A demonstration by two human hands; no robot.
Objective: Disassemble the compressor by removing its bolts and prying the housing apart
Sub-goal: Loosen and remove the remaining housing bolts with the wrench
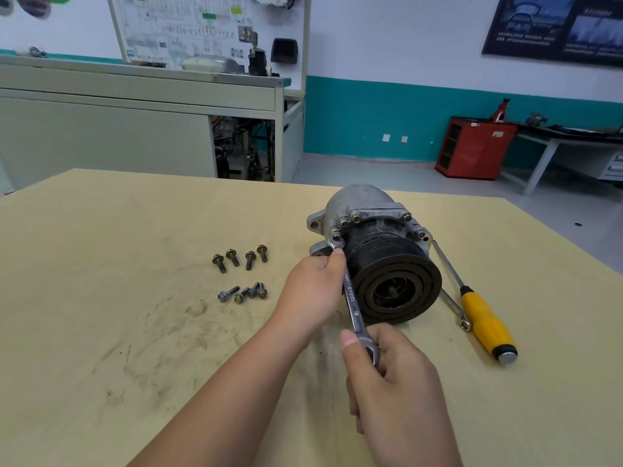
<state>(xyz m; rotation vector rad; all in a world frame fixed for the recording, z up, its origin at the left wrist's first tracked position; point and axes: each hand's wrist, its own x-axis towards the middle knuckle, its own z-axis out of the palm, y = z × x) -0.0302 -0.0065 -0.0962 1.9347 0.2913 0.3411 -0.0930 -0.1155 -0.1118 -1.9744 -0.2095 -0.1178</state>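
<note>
The compressor [364, 210] lies on its side on the wooden table [135, 332], its black pulley [394, 281] facing me. A steel wrench [352, 298] runs from a flange bolt [336, 236] on the compressor's left side down to my right hand [391, 375], which grips the wrench's lower open end. My left hand [313, 288] holds the wrench's upper part right below the bolt, thumb against the pulley's side. Other bolts [355, 218] sit in the flange. Several removed bolts [241, 257] lie on the table to the left.
A yellow-handled screwdriver [482, 318] lies right of the compressor, with a second wrench [453, 308] beside it partly under the pulley. More loose bolts [242, 293] lie nearer me. A cabinet bench and a red tool cabinet [472, 146] stand beyond the table.
</note>
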